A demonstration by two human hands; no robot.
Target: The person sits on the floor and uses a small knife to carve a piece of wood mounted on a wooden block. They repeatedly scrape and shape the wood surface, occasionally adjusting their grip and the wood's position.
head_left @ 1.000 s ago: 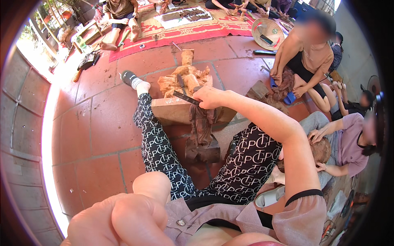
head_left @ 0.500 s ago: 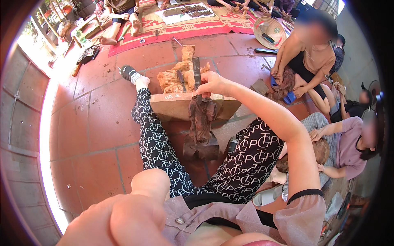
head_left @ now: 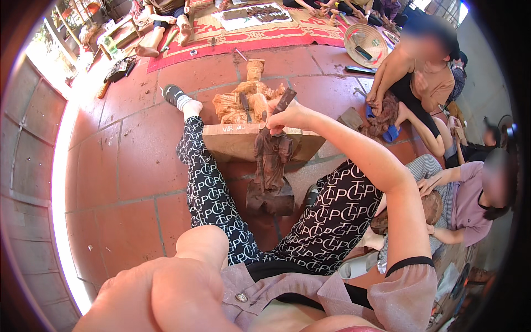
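Observation:
My right hand (head_left: 287, 118) is closed round a flat dark strip (head_left: 285, 102), whose kind I cannot make out. It sits right at the top of a dark wooden figurine (head_left: 271, 157), covering its head. The figurine stands upright on its dark base, between my legs. Behind it a thick wooden block (head_left: 235, 141) bears a paler carved statue (head_left: 253, 91). A slim dark tool (head_left: 244, 104) leans on that statue. Very close at the lower left is my bent left arm with my left hand (head_left: 135, 293); its fingers are hidden.
Red floor tiles (head_left: 133, 171) lie around me. At my right, one person (head_left: 428, 77) sits near a dark carving (head_left: 384, 119) and another in a pink top (head_left: 470, 191) sits closer. A red patterned mat (head_left: 221, 44) and a woven tray (head_left: 362, 50) are farther off.
The strip in my right hand has swung from upright to tilted toward the right, uncovering the pale statue's head. The figurine and my left arm have hardly moved.

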